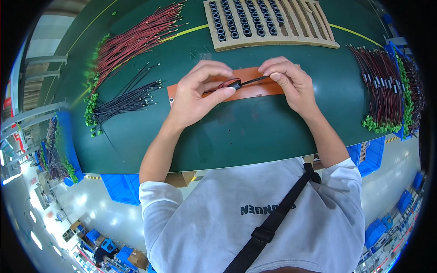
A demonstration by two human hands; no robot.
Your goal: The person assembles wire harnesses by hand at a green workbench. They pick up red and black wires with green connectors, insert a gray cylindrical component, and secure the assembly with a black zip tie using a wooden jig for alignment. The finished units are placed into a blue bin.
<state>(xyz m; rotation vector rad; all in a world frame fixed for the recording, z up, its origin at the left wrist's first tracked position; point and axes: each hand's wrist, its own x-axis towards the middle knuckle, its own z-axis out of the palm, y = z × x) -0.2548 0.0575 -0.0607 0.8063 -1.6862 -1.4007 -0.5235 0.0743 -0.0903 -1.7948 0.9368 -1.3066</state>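
Observation:
Above an orange strip on the green table, both my hands work at one piece. My left hand is closed, its thumb and fingers pinching a small black ring-shaped core with red and black wires looped at it. From the core a black wire runs right to my right hand, which grips its end between thumb and fingertips. The wires' other ends are hidden behind my left hand.
A tan slotted tray with rows of black rings stands at the back. Red wires and black wires with green connectors lie left. Wire assemblies with cores are bunched right. Blue bins sit below the table edge.

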